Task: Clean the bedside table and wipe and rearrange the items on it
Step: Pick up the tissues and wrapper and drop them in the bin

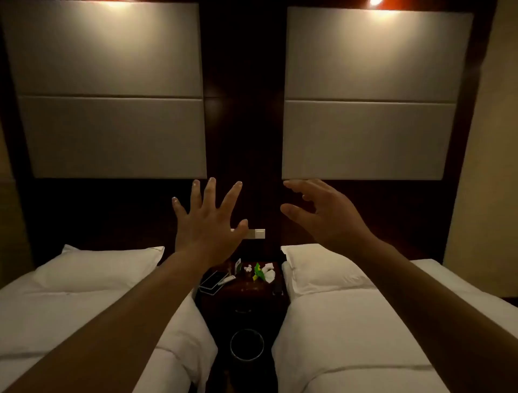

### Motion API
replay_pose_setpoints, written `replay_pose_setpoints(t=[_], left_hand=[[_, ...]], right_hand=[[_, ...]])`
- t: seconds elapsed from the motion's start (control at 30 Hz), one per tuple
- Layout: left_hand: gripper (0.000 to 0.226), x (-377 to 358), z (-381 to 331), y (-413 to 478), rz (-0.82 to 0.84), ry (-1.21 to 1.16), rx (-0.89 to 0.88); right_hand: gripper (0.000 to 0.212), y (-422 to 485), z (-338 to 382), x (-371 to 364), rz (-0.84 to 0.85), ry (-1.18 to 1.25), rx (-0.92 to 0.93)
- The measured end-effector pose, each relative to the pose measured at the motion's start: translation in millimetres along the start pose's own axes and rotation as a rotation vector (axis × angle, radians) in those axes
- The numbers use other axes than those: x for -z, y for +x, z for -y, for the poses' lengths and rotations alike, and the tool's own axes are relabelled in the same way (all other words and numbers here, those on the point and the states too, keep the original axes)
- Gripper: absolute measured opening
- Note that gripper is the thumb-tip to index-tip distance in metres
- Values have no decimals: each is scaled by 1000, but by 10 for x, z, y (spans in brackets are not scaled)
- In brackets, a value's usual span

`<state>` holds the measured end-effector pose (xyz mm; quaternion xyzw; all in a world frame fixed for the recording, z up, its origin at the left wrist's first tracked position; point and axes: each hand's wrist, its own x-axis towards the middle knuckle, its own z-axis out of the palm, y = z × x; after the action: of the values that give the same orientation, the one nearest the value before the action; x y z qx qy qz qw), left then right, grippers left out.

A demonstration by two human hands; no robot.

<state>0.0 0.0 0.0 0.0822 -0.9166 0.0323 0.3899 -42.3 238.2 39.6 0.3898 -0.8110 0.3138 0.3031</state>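
1. The left hand's fingers (210, 193) are straight and spread wide, thumb out to the side, released and holding nothing; the left hand (208, 224) is raised with its back to the camera, in front of the dark wall
2. The right hand's fingers (298, 187) are loosely bent and apart, relaxed, grasping nothing; the right hand (329, 217) hangs in the air at about the same height, apart from the left
3. Both bare forearms reach in from the lower corners, and neither hand touches anything
4. Lower in the picture, between the two hands, stands the bedside table (246, 290), dark wood, set between the beds
5. On its top, at the left, lies a stack of dark flat booklets (213, 281) with a small white stick-shaped thing (228, 279) beside it; what that is I cannot tell
6. Towards the back right lie a green wrapper (258, 271) and, just beside it, a crumpled white tissue (269, 272); small white scraps (248, 268) sit near the middle
7. On the floor in front of the table stands a round bin (247, 345)
8. The left bed (70, 314) and the right bed (364, 336) are white, each with a white pillow at its head, one on the left (103, 266) and one on the right (322, 266)
9. On the wall above the table is a pale switch plate (257, 233); higher up hang two grey padded panels (112, 92), lit from above by a lamp (375, 2)
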Motion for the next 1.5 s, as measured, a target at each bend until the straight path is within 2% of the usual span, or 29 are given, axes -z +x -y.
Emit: replay_pose_setpoints(t=[0.37,0.63,0.87,1.23,1.5], left_hand=[[80,-847,514,207,54,14,17],[77,-1564,1119,690,93,-42,-7],[73,-2251,1437,1034,144,-80,-20],[65,-3658,1534,1649,231,-53,36],[64,-4682,1516,1987,352,-35,102]], right_hand=[[55,387,-466,-905,89,-36,-66],[53,932,-730,-1774,68,-3,-151],[53,1311,-1113,-2421,118,-5,-218],[51,1847,-2352,-3380,166,85,-276],[53,2193,-3332,-4027,290,135,-331]])
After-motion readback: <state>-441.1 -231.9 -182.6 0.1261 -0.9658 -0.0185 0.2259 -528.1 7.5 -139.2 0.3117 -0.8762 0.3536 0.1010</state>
